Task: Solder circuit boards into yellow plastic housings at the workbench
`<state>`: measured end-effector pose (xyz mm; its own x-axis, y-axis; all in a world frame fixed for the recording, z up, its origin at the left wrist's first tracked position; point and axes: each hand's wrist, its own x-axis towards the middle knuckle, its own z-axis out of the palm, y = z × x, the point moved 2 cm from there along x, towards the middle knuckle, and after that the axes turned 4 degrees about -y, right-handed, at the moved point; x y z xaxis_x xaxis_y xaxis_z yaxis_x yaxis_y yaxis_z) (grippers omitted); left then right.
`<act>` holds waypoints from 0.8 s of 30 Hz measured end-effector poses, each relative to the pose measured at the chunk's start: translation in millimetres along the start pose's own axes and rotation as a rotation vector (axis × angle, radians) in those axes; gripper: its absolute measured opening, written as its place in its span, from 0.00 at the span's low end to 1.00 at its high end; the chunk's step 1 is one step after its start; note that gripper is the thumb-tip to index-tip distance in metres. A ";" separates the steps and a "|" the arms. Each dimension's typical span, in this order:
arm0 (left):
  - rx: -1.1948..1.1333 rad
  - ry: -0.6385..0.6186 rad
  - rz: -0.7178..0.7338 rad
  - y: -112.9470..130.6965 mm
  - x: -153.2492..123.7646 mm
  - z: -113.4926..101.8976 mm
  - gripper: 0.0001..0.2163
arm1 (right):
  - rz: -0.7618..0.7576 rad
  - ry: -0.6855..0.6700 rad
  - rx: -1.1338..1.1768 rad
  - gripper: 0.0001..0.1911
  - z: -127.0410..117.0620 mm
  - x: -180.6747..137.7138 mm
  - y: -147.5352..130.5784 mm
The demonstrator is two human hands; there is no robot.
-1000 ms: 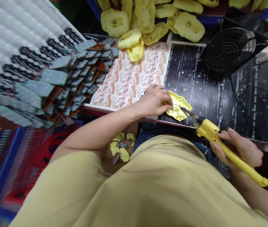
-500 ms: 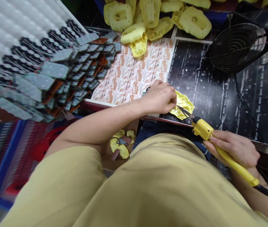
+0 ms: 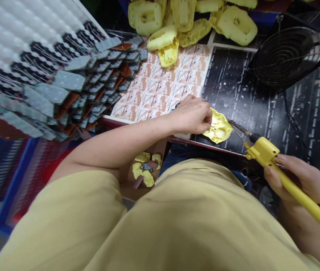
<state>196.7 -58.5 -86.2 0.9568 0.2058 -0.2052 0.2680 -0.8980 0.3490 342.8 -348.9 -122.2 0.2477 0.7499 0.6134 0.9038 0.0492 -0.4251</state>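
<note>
My right hand (image 3: pixel 304 177) is wrapped around the yellow handle of a soldering iron (image 3: pixel 264 150), which has a dark tip and a thin feed tube under it. The tip points left, just off the right edge of a yellow plastic shell (image 3: pixel 220 130) lying at the table's front edge. This shell is open side up, with posts and small holes inside. Over its left part my left hand (image 3: pixel 192 114) is closed, fingers curled down; whatever they pinch is hidden beneath them. A small dark and green part peeks out behind that hand.
Stacked circuit boards (image 3: pixel 92 86) with wires fill the left. Several yellow shells (image 3: pixel 185 22) are heaped at the back. A black fan (image 3: pixel 288 56) stands back right. Printed sheets (image 3: pixel 160 82) cover the table's left part. Below, an open box (image 3: pixel 126 190) holds yellow pieces.
The soldering iron has drawn back to the right with my right hand, and its tip has left the inside of the shell. My left hand stays nearly in place.
</note>
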 end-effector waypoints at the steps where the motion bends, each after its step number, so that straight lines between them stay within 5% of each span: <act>1: 0.003 -0.010 -0.004 0.2 -1.2 -0.8 0.08 | -0.014 0.073 -0.031 0.10 0.5 0.7 0.1; 5: -0.006 0.017 0.074 -11.2 -11.2 -7.9 0.10 | 0.039 0.312 -0.069 0.28 3.9 -0.5 3.4; 10: -0.033 0.019 0.291 -38.9 -10.8 7.4 0.43 | 0.108 0.549 0.012 0.21 8.2 -6.5 18.6; 14: -0.069 0.085 0.292 -48.9 -16.3 30.3 0.33 | 0.090 0.643 -0.031 0.19 15.2 -6.2 33.7; 18: -0.140 0.156 0.202 -62.5 -91.4 18.3 0.25 | 0.085 0.666 -0.003 0.17 24.8 -2.6 44.1; 22: -0.199 -0.097 0.084 -88.2 -193.5 -8.8 0.29 | 0.070 0.626 0.020 0.16 28.7 6.0 47.4; 24: -0.183 -0.158 0.070 -102.8 -209.3 -20.5 0.33 | 0.054 0.644 0.020 0.16 28.9 11.0 46.8</act>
<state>-28.8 -1.4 -60.4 0.9481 0.0693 -0.3103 0.2315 -0.8195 0.5243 377.7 -319.3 -154.6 0.4582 0.2058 0.8647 0.8790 0.0392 -0.4751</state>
